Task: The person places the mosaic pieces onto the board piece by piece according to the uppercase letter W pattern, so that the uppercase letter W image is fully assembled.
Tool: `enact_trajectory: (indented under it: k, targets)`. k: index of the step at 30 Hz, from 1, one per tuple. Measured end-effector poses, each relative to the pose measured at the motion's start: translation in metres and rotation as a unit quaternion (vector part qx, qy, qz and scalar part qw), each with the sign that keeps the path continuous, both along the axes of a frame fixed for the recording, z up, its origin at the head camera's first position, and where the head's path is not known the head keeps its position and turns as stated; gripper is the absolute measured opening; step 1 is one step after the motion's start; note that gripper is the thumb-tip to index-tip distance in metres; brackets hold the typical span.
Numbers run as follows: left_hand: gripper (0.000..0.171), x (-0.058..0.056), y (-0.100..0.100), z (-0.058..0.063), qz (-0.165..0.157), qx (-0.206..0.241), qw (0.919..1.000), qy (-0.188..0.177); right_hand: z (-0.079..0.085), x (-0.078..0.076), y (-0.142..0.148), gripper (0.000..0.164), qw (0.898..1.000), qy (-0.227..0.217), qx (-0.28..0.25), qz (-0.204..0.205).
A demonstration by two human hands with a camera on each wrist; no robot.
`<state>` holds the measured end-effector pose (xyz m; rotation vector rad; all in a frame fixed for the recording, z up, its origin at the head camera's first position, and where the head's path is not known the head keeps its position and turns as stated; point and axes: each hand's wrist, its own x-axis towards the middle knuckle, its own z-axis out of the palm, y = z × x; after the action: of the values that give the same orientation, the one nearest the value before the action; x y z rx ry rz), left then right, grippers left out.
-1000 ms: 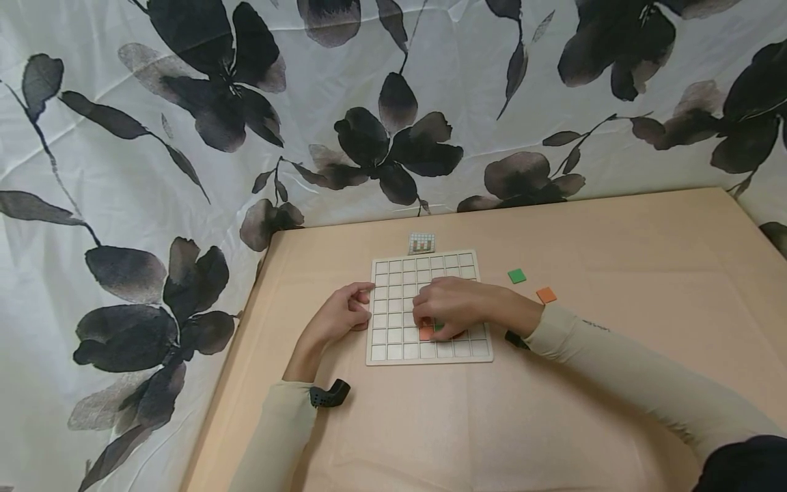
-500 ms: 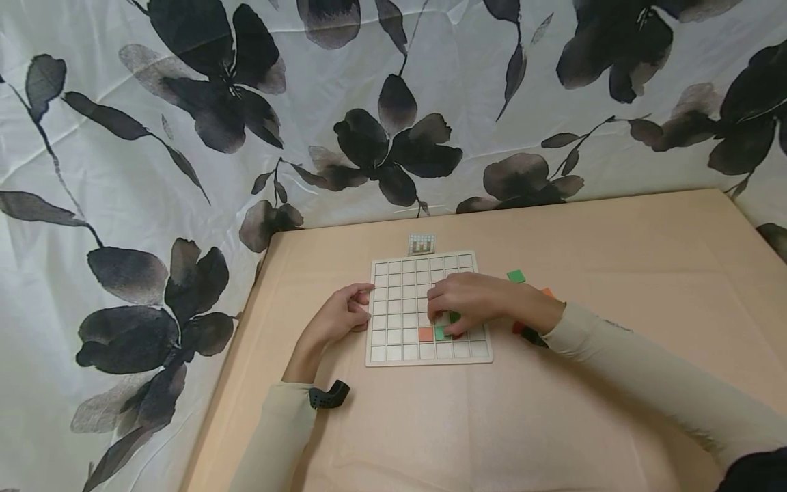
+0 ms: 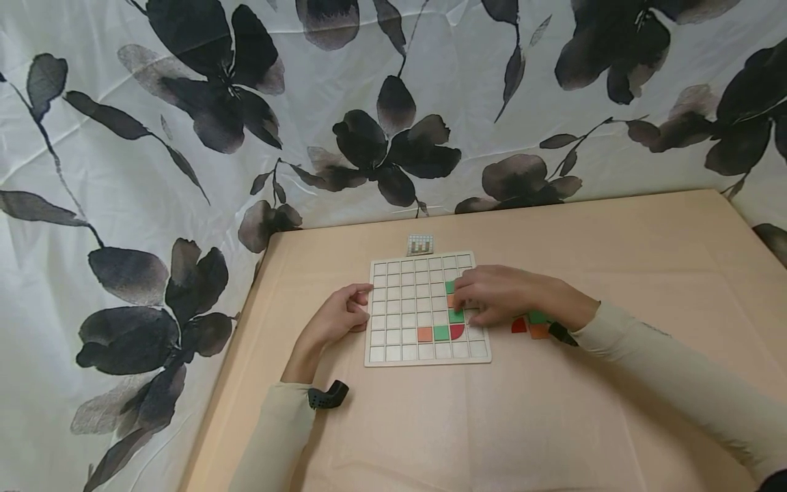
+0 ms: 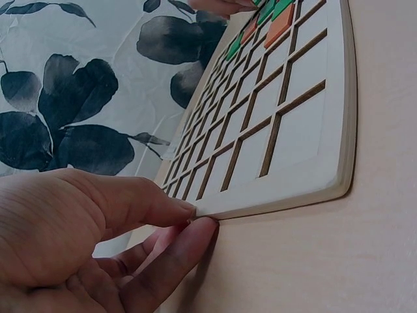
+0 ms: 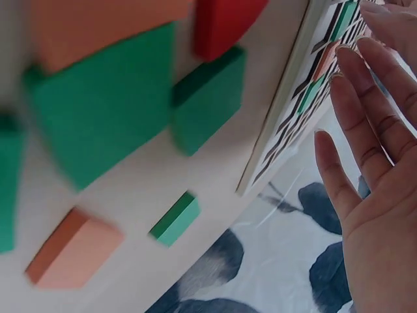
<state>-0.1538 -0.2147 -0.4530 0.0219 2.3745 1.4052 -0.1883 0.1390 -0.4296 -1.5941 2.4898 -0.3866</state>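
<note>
The white grid board point(image 3: 393, 287) lies flat on the bench point(image 3: 553, 417), with coloured tiles set in its cells: an orange tile point(image 3: 425, 334), a green tile point(image 3: 441, 333) and a red tile point(image 3: 457, 332) with a curved side run side by side in one row, and from the red one a column climbs through green, orange and green. The right hand point(image 3: 501, 294) hovers at this column, partly covering it, its fingers extended and slightly spread, with nothing seen in that grip. The left hand point(image 3: 340, 313) touches the board's left edge with thumb and fingertips close together; whether that grip pinches the edge cannot be told. Loose red, green and orange tiles point(image 3: 539, 332) lie right of the board, beneath the right wrist. Just beyond the board's far edge is a small patterned card point(image 3: 421, 244). A cloth point(image 3: 443, 75) with dark flowers hangs behind.
</note>
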Motion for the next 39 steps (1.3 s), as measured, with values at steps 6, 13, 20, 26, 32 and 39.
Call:
enact_trajectory:
  k: [6, 13, 20, 26, 32, 39]
  targets:
    - [0.063, 0.001, 0.0, 0.0, 0.0, 0.0, 1.0, 0.001, 0.001, -0.002, 0.016, 0.025, 1.0, 0.001, -0.001, -0.019]
    - [0.062, 0.0, 0.0, 0.003, -0.001, -0.008, 1.0, 0.002, -0.002, -0.005, 0.031, 0.026, 0.999, -0.006, -0.011, -0.043]
    - [0.062, 0.0, 0.0, 0.002, -0.001, -0.006, 1.0, 0.0, -0.003, -0.006, 0.041, 0.033, 0.997, -0.027, -0.003, -0.079]
    - [0.062, 0.0, -0.001, 0.0, -0.003, 0.005, 1.0, -0.003, -0.003, -0.007, 0.05, 0.032, 0.996, -0.022, -0.012, -0.083]
    - [0.063, 0.0, -0.001, 0.0, -0.006, 0.007, 1.0, -0.002, -0.003, -0.009, 0.058, 0.03, 0.996, -0.011, -0.009, -0.09]
    - [0.062, 0.001, -0.001, 0.001, -0.001, 0.006, 1.0, -0.007, -0.004, -0.013, 0.069, 0.025, 0.995, 0.005, -0.015, -0.097]
